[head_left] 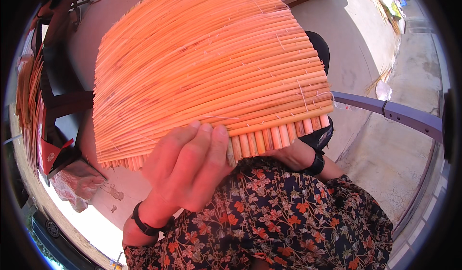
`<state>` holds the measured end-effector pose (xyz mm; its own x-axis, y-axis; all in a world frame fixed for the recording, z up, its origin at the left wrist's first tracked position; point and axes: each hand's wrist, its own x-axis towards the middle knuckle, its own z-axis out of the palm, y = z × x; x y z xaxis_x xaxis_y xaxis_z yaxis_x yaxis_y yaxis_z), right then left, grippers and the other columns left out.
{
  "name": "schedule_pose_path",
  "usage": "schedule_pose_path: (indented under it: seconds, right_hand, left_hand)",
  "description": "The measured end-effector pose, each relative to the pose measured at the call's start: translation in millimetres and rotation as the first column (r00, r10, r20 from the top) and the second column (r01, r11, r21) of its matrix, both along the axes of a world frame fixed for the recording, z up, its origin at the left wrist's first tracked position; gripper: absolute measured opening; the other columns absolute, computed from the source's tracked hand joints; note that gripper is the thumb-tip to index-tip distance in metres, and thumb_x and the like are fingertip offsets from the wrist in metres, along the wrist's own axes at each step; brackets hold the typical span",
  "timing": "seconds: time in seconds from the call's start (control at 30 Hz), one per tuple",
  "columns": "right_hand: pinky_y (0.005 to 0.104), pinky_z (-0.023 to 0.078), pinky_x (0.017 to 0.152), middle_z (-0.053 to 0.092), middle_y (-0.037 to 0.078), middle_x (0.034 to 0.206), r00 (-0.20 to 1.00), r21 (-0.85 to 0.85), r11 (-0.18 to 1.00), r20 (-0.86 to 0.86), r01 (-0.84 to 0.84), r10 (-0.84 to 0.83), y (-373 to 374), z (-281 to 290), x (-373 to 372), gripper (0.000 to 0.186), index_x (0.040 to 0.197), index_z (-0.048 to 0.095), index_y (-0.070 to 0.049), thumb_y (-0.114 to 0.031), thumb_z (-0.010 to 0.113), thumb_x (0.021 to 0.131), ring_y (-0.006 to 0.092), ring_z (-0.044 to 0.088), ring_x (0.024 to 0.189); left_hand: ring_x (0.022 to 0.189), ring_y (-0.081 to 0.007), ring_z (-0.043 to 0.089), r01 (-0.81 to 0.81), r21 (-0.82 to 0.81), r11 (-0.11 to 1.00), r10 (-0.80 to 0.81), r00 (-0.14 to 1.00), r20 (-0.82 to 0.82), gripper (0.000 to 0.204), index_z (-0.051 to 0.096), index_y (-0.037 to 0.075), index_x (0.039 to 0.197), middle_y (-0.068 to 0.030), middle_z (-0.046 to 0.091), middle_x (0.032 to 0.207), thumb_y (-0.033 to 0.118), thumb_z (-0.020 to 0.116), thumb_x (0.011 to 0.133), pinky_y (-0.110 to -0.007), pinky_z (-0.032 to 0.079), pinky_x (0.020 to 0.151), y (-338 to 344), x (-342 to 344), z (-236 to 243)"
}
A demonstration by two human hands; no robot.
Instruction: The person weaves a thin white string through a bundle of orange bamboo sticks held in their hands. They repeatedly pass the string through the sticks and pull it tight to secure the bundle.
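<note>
A stiff mat of orange-tan reeds [207,72] lies in front of me, tilted and filling the middle of the view. Its reeds run side by side, held by short white thread stitches, with some loose thread on top. Along the near edge, a row of cut reed ends [269,141] shows from a lower layer set crosswise. My left hand [187,164] is closed over that near edge, fingertips on the top reeds, its thumb out of sight. Under the right part of the edge is my right hand [296,154]; the mat hides its fingers.
A dark frame [67,101] stands at the left, beside a bundle of thin stalks [29,101] and a plastic-wrapped bundle [79,183]. A grey metal bar [390,108] crosses at the right. Loose stalks [382,77] lie on the concrete floor [351,63].
</note>
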<state>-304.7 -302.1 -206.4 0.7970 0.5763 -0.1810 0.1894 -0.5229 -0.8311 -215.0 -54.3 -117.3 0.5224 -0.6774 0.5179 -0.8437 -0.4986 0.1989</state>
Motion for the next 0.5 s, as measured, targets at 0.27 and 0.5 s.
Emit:
schedule_pose_path:
  seconds: [0.27,0.5]
  right_hand:
    - [0.0311,0.049,0.099,0.061,0.008,0.131,0.821,0.302,0.830,-0.496,0.469,-0.283,11.4,8.9,7.0,0.043,0.142,0.048,-0.008,-0.010,0.060,0.101,0.0151,0.059,0.117]
    - [0.0347,0.046,0.104,0.059,0.010,0.134,0.420,0.324,0.324,-0.858,0.889,-0.296,9.1,-7.8,7.5,0.040,0.140,0.051,-0.004,-0.011,0.059,0.101,0.0165,0.055,0.123]
  left_hand:
    - [0.081,-0.0271,0.070,-0.027,-0.005,1.000,0.027,0.999,0.034,0.038,0.073,-0.003,0.102,-0.0104,0.068,0.091,0.006,0.082,0.066,-0.034,0.061,0.071,-6.8,-3.3,-11.8]
    - [0.081,-0.0262,0.070,-0.042,0.002,0.999,0.041,0.996,0.077,0.035,0.074,-0.002,0.100,-0.0096,0.068,0.089,0.005,0.079,0.066,-0.034,0.061,0.070,-3.2,4.6,-21.3]
